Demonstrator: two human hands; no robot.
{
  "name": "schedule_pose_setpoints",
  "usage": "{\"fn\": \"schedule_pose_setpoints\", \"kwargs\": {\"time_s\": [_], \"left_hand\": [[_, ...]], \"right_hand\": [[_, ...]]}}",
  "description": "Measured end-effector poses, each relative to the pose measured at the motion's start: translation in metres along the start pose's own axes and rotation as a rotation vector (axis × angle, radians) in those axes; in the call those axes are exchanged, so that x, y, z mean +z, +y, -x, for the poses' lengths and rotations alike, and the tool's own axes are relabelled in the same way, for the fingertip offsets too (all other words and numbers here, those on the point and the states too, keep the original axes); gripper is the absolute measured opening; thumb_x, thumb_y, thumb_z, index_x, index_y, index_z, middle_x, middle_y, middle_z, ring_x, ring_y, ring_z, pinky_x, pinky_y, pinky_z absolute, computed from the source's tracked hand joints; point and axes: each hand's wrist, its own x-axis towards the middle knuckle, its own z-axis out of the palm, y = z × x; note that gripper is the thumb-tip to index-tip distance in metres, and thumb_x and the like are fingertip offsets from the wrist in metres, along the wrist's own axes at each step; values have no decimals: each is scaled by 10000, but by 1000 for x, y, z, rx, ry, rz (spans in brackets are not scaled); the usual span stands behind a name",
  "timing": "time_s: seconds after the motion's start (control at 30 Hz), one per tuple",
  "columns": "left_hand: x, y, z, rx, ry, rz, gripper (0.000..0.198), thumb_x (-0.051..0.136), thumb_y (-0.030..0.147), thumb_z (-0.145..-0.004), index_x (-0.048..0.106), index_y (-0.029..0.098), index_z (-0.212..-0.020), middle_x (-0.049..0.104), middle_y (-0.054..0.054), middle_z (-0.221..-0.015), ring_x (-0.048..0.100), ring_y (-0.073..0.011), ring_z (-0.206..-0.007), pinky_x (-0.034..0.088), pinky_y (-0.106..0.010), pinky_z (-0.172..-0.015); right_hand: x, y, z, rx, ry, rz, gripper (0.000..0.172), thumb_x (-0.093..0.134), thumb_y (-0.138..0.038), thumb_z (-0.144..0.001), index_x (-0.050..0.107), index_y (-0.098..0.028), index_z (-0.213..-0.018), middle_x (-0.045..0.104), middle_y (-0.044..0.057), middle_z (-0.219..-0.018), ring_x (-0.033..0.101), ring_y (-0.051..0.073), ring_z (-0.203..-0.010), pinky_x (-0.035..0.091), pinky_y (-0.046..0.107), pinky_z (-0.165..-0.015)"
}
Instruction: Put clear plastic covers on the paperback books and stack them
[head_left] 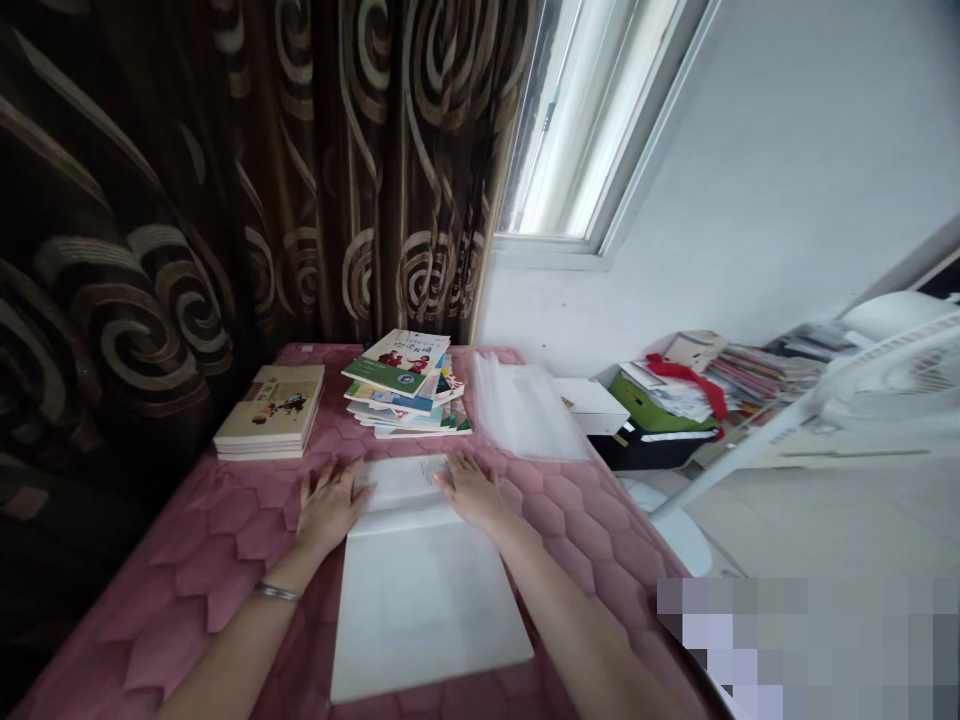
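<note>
Between left hand (331, 503) and right hand (472, 490) (both spread, palms down), the open book (431, 605) is seemingly being flattened, needing even pressure next.

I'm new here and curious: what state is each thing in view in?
White-paged paper book: open, lying flat.
Left hand: fingers spread at the book's far left side.
Right hand: resting on its far right side.
Tan paperback books: neatly stacked.
Multicoloured paper books: unevenly piled.
Translucent plastic sheets: lying flat, overlapping.
Brown swirl-patterned fabric curtain: hanging in folds.
White-framed glass window: open or shut, unclear.
White caged fan: running or off, unclear.
</note>
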Motion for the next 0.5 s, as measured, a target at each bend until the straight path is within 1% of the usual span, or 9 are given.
{"fn": "schedule_pose_setpoints", "kwargs": {"time_s": [0.03, 0.1, 0.17, 0.23, 0.33, 0.4, 0.5], "left_hand": [[0, 0, 0, 1, 1, 1, 526, 365, 471, -920, 385, 273, -1407, 489, -50, -1421, 269, -272, -1404, 128, -561, -1128], [1, 0, 0, 3, 6, 2, 524, 367, 474, -918, 383, 288, -1408, 490, -49, -1420, 274, -273, -1402, 125, -559, -1128], [2, 0, -1, 5, 9, 1, 528, 372, 472, -916, 379, 290, -1412, 490, -52, -1420, 275, -272, -1401, 121, -559, -1129], [3, 0, -1, 5, 3, 5, 530, 373, 464, -916, 369, 293, -1417, 490, -49, -1420, 263, -274, -1406, 110, -575, -1126], [0, 1, -3, 4, -24, 19, 507, 389, 425, -913, 390, 299, -1403, 490, -47, -1420, 259, -296, -1404, 84, -624, -1109], [-4, 3, -6, 3, -47, 57, 490, 442, 367, -891, 436, 278, -1373, 491, -67, -1418, 271, -315, -1396, 74, -650, -1095], [-13, 6, -16, -10, -74, 153, 509, 567, 278, -800, 513, 250, -1305, 500, -97, -1406, 341, -334, -1356, 127, -626, -1098]], "right_hand": [[0, 1, 3, 19, 15, -6, 571, 317, -450, -953, 311, -171, -1451, 305, 121, -1516, 238, 276, -1400, 213, 569, -1091], [1, 7, 12, 82, 64, -9, 573, 388, -444, -924, 356, -176, -1429, 352, 130, -1489, 306, 293, -1361, 280, 523, -1063], [4, 15, 22, 153, 128, -19, 546, 424, -446, -902, 434, -185, -1382, 438, 142, -1420, 390, 319, -1293, 336, 491, -1018], [7, 25, 30, 185, 182, -74, 497, 428, -447, -895, 518, -182, -1306, 529, 141, -1321, 453, 325, -1229, 372, 459, -985], [12, 36, 34, 138, 223, -254, 397, 436, -396, -886, 593, -187, -1184, 637, 95, -1173, 545, 265, -1130, 412, 371, -958], [16, 39, 33, 96, 221, -376, 345, 442, -351, -874, 596, -200, -1143, 682, 59, -1085, 605, 224, -1037, 443, 325, -923], [21, 39, 30, 77, 215, -513, 342, 442, -324, -860, 565, -200, -1154, 711, 44, -984, 651, 215, -928, 485, 312, -852]]}}
